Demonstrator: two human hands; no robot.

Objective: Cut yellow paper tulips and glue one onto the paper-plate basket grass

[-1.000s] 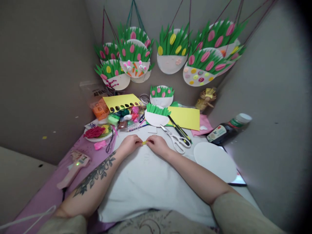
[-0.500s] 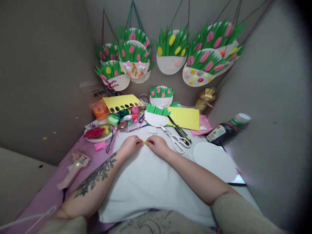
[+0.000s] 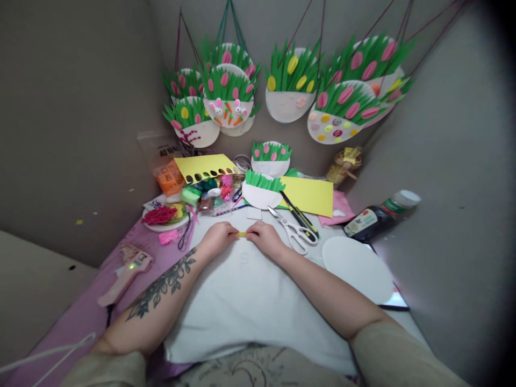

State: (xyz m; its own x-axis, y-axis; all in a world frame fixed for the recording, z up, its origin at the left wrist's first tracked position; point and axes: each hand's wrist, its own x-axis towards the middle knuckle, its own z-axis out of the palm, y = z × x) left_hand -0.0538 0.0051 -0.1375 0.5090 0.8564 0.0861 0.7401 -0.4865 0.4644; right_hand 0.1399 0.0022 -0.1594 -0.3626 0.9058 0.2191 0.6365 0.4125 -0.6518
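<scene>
1. Head view: left hand (image 3: 216,240) and right hand (image 3: 264,238) pinch a small yellow piece (image 3: 242,234) between fingertips, over the near white cloth (image 3: 242,301).
2. Beyond, a half-plate (image 3: 260,191) has only green grass, no flowers yet; scissors (image 3: 292,231) lie to the right.

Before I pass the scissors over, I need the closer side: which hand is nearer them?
Right. The right hand lies just left of the scissors; the left hand is farther left, beyond the small yellow piece both hands pinch.

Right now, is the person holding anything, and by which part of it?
Yes: a small yellow piece, pinched at its two ends between the fingertips of the left hand and the right hand, over the white cloth.
</scene>
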